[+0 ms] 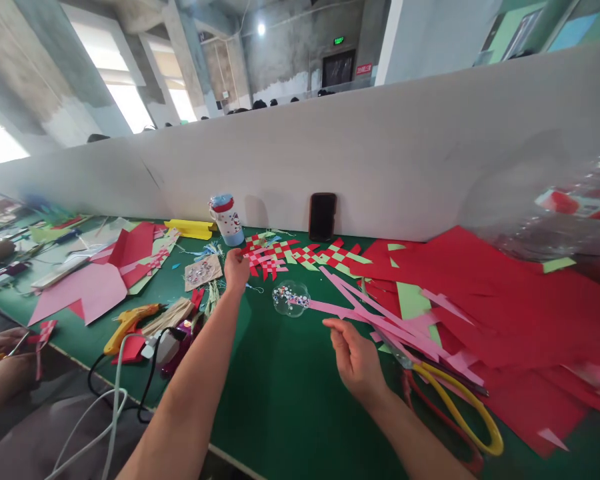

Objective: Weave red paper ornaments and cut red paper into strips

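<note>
The left hand [236, 270] is loosely closed, and it is unclear whether it holds anything; it sits just below the woven red-and-green paper [280, 252]. The right hand [356, 363] is half curled at the pink paper strips [375, 320], its grip unclear. The scissors [455, 407] lie under the strips at lower right, within easy reach. Upper left of them, a clear dish of beads [291, 298] sits near both hands. A glue gun [127, 327] lies left, its cord trailing over the table edge [70, 337]. At lower left, a co-worker's hands [3, 353] hold paper.

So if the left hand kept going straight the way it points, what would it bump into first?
Probably the red and green woven paper just ahead of the left hand, though it's hard to tell how high above the table that hand is.
</note>
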Demonstrator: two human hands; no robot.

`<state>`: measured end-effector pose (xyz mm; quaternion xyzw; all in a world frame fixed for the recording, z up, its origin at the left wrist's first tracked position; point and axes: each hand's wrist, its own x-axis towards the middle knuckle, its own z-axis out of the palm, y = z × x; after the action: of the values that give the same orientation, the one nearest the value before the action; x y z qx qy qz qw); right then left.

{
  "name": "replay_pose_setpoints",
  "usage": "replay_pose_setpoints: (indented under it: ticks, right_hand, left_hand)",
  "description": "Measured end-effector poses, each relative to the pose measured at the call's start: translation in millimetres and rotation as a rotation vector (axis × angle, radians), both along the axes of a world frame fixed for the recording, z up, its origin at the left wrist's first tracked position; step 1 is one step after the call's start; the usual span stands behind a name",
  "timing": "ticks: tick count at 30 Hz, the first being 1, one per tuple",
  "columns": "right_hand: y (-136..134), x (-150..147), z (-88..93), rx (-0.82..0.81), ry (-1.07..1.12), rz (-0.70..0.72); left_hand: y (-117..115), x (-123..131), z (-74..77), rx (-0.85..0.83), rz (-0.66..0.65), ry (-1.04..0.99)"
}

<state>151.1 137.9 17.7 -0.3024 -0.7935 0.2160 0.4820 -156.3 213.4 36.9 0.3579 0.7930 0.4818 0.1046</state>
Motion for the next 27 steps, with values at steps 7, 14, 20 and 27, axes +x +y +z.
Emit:
replay_pose_setpoints:
  ticks: [7, 14, 20, 27]
  right_hand:
    - [0.1, -0.8, 2.3, -0.027, -0.016, -0.022]
    - [0.3, -0.8, 1.5, -0.058, -0.017, -0.012]
    - [-1.3, -2.2, 0.7, -0.071, -0.044, -0.002]
    - [0.3, -2.0, -1.3, -0.024, -0.047, 0.004]
  left_hand:
    - [-44.3, 52.8, -5.3, -0.297, -0.27, 0.11]
    - [-59.7, 44.0, 6.5, -0.429, -0.297, 0.231]
    - [-33.2, 22.9, 16.1, -0.43, -0.232, 0.351]
    - [18.0, 20.9, 18.8, -0.501, -0.222, 0.443]
